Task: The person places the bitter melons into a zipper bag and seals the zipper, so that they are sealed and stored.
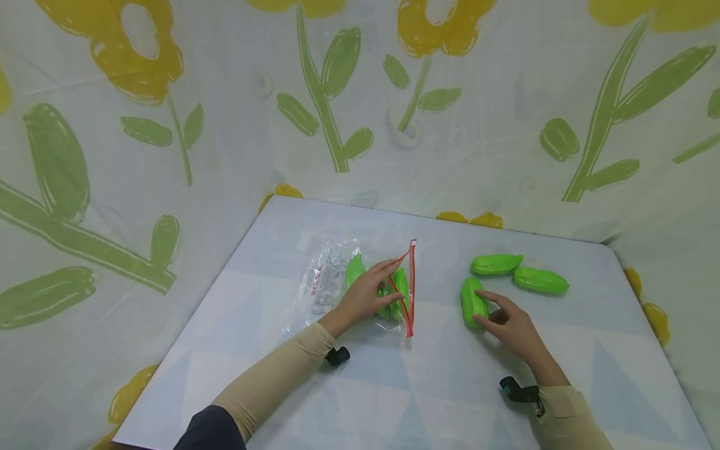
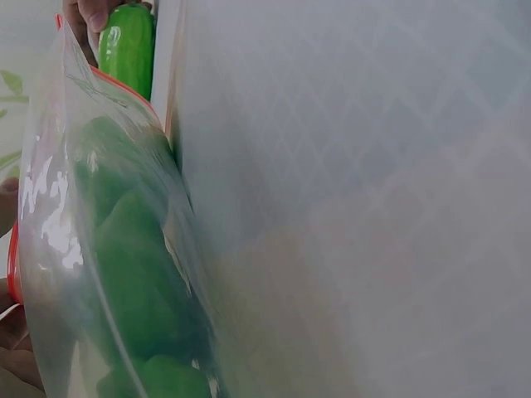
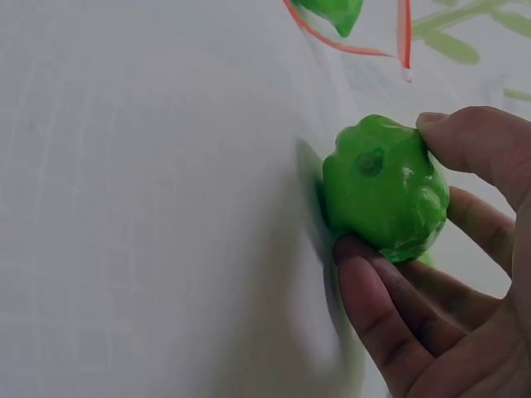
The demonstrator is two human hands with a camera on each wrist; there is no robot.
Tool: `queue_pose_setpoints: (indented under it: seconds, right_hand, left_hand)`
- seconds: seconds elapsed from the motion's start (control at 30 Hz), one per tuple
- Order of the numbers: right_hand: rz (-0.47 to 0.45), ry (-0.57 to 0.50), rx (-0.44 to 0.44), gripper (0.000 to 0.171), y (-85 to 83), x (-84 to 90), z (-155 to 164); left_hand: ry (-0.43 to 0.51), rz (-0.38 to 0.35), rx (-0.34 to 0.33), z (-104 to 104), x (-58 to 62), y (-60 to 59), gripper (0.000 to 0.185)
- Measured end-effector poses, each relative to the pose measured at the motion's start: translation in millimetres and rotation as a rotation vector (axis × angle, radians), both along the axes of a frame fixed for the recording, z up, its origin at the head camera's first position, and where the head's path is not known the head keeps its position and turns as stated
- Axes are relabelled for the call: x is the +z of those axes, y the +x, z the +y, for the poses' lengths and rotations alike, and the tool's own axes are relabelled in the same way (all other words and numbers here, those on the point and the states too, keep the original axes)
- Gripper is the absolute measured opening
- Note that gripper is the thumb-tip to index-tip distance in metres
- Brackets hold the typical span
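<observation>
A clear zip bag (image 1: 323, 294) with a red zip edge lies in the middle of the table, with several green ridged toy vegetables (image 2: 137, 274) inside. My left hand (image 1: 365, 294) reaches across the bag and pinches one lip of its mouth, which gapes to the right. With thumb and fingers, my right hand (image 1: 514, 331) grips another green ridged toy vegetable (image 1: 472, 303) right of the bag. In the right wrist view, the round end of this toy vegetable (image 3: 386, 186) faces the camera, the thumb on one side and fingertips on the other.
Two more green toy vegetables (image 1: 496, 264) (image 1: 541, 281) lie just beyond my right hand. The pale table (image 1: 360, 394) has blue triangles, and its far edge meets a flower-printed curtain (image 1: 489, 137). A dark camera mount (image 1: 520, 392) sits on my right wrist.
</observation>
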State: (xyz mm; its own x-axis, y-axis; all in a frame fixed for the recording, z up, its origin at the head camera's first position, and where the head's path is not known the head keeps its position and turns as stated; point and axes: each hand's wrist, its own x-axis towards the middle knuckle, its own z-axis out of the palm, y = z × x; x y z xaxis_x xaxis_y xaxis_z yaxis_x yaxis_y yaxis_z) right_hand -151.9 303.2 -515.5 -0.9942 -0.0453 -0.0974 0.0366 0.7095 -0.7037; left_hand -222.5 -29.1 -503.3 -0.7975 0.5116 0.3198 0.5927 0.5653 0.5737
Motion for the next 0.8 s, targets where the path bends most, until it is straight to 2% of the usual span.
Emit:
queue_pose_setpoints:
  seconds: [0.4, 0.8]
  right_hand:
    - [0.059, -0.035, 0.042, 0.065, -1.1, 1.9, -10.5]
    - [0.077, -0.081, 0.094, 0.062, -3.6, 4.5, -22.2]
  left_hand:
    - [0.007, 0.003, -0.01, -0.1, 0.7, -0.8, 0.073]
    - [0.004, -0.003, -0.006, -0.4, 1.1, 0.1, 0.073]
